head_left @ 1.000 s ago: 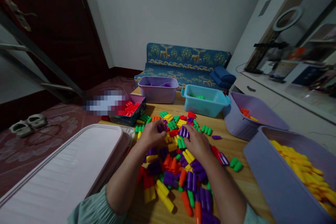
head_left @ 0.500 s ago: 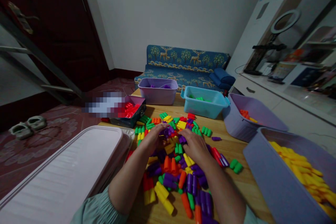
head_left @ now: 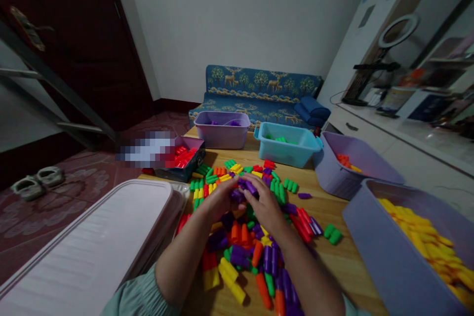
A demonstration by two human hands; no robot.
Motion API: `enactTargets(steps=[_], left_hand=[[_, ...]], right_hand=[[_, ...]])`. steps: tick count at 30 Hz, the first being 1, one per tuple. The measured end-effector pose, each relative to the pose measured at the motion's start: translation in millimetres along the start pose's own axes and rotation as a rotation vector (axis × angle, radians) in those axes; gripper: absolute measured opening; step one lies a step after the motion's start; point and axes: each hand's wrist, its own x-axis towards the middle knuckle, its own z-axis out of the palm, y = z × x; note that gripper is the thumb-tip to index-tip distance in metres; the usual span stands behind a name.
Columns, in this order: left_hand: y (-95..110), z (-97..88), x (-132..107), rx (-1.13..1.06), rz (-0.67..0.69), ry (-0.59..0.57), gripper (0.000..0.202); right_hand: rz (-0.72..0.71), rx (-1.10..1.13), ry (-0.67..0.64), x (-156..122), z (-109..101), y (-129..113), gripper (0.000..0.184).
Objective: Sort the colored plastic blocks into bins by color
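Note:
My left hand [head_left: 222, 199] is curled around several purple plastic pieces [head_left: 237, 196] above the middle of the pile. Close beside it, my right hand [head_left: 262, 201] has its fingers bent over more purple pieces [head_left: 250, 187], and the two hands almost meet. Under and around them lies a heap of rounded plastic tubes, among them orange pieces [head_left: 240, 233], yellow pieces [head_left: 231, 280], green pieces [head_left: 277, 190] and red pieces [head_left: 302, 222]. My forearms and hands hide part of the heap.
A purple bin [head_left: 222, 133], a turquoise bin [head_left: 285, 150] and a lilac bin [head_left: 333, 173] stand along the back. At right, a larger bin [head_left: 392, 252] holds yellow pieces. A box with red pieces [head_left: 184, 156] and a pale lidded container [head_left: 111, 237] are at left.
My right hand has moved left and closed in toward my left hand. Purple pieces now sit gathered between the two hands.

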Motion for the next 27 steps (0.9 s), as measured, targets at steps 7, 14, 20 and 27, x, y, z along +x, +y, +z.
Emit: enactTargets(steps=[7,14,20,27], left_hand=[[-0.1,1.7,0.7,0.023,0.091,0.056,0.030],[0.1,2.0,0.1,-0.028,0.067,0.062,0.028],[0.7,6.2,-1.1,-0.129,0.022,0.000,0.022],[-5.8,4.3,1.3,-0.143,0.013,-0.054,0.028]], right_hand=[[0.185,0.459,-0.007,0.7,5.4,-4.9,0.037],[0.090,0.392,0.261,-0.3,-12.5,-40.5,0.030],[-0.006,-0.324,0.171,-9.2,-0.7,-33.1,0.048],[0.178,-0.482,-0.172,-12.5,13.0,-8.9,0.071]])
